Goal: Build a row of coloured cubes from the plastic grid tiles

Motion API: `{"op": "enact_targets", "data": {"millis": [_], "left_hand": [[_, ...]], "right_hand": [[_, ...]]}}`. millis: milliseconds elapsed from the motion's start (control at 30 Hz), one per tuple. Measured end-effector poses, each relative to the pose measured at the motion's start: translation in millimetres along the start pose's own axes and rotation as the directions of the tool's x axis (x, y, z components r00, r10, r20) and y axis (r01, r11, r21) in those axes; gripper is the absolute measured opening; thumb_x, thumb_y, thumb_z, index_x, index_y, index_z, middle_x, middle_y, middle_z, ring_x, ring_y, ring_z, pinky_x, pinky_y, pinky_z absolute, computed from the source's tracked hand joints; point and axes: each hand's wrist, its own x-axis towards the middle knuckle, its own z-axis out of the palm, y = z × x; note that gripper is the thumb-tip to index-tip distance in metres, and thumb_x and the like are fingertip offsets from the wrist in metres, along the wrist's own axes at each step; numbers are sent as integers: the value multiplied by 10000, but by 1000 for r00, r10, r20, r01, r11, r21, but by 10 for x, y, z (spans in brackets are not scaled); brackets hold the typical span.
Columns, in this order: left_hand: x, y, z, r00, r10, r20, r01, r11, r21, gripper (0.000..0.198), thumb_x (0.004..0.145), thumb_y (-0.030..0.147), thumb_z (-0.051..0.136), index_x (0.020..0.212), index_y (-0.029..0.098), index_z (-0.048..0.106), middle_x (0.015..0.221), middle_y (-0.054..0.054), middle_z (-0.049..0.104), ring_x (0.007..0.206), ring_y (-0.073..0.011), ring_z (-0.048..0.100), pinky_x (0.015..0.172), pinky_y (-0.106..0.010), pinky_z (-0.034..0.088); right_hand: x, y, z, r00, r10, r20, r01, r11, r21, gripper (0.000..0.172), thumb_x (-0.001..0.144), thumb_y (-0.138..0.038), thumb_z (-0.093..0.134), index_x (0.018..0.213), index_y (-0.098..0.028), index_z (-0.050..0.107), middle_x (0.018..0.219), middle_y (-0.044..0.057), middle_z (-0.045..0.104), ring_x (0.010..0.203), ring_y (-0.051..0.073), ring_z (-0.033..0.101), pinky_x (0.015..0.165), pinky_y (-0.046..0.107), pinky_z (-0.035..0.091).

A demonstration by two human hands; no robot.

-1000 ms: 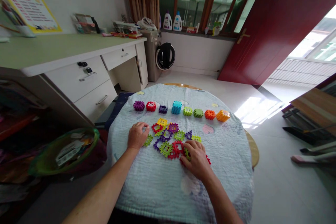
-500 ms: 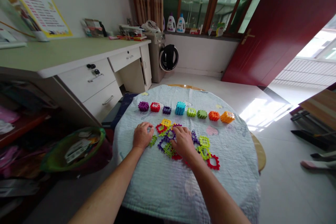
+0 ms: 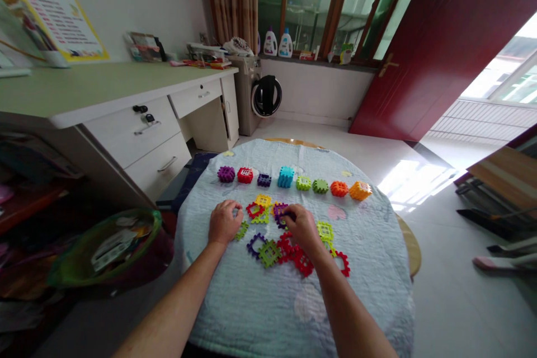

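Flat plastic interlocking tiles in red, green, purple and yellow lie scattered on a round table under a pale blue cloth. My right hand has its fingers pinched on a purple tile in the middle of the pile. Resting closed on the cloth at the pile's left edge is my left hand, beside a green tile; whether it holds anything is hidden. A red tile and a green tile lie nearest me. Behind the pile stands a row of assembled cubes, from purple to orange.
A desk with white drawers stands to the left, with a green basket below it. A washing machine stands under the window. A dark red door is open on the right. Bare floor lies right of the table.
My right hand moved from the near right of the pile to its middle and closed on a purple tile. Tiles that it covered now show. My left hand stayed put.
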Motion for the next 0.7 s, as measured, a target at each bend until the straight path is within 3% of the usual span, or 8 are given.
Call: {"op": "enact_targets", "data": {"millis": [133,267,367,533,700], "left_hand": [[3,-8,3,1000,13,-8,-13,1000,-2,122,766,243,502,784,222,621,938,-59,682,919,-237,610,911,-376,460],[0,-11,7,1000,14,-12,-14,1000,6,127,760,234,503,791,222,625,931,-54,681,917,-235,612,904,-373,462],[-1,-12,9,1000,10,-12,-10,1000,7,125,758,231,509,794,218,628,931,-54,682,920,-235,610,902,-371,462],[1,-8,-1,1000,21,-1,-21,1000,18,136,764,229,506,807,211,634,928,-52,682,912,-232,608,893,-362,461],[-2,9,-13,1000,21,-7,-21,999,28,135,764,231,508,805,211,635,929,-48,679,913,-226,611,888,-354,461]], "right_hand": [[133,322,-360,990,74,-122,-95,979,-180,193,846,-216,522,859,-211,714,827,32,631,788,158,581,737,251,409],[195,623,-547,951,152,-270,-254,881,-400,231,888,-280,516,953,-227,732,915,70,611,903,199,569,741,277,407],[154,758,-526,970,160,-185,-233,832,-504,224,878,-256,533,1005,-237,716,932,77,612,912,205,570,743,284,400],[81,835,-491,994,85,64,-48,892,-450,324,819,-365,617,1076,-178,683,896,66,633,833,189,589,766,281,409],[-48,797,-554,998,52,-43,-62,958,-282,339,834,-325,549,1099,-145,660,886,65,654,783,174,594,782,291,433]]}}
